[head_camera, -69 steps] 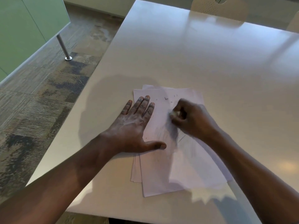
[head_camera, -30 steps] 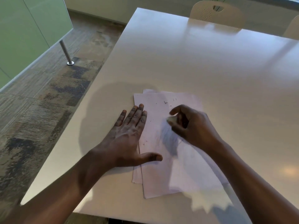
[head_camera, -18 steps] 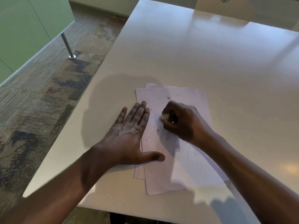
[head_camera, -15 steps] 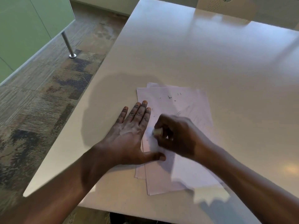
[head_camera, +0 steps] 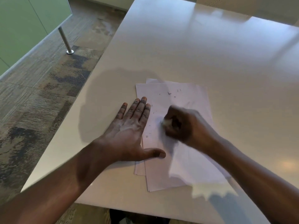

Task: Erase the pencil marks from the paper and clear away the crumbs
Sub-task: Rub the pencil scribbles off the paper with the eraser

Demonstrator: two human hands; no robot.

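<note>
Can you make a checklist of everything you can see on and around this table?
Surface: glossy white table, mostly bare.
Job's things: loose stack of white paper sheets; small dark crumbs near its far edge; pale eraser, blurred.
Clutter: nothing seen.
Grippers: left hand flat, pinning the stack's left edge; right hand closed around the eraser on the paper, motion-blurred.
Cables: nothing seen.
Surroundings: patterned carpet floor, green panel wall, metal post.
</note>
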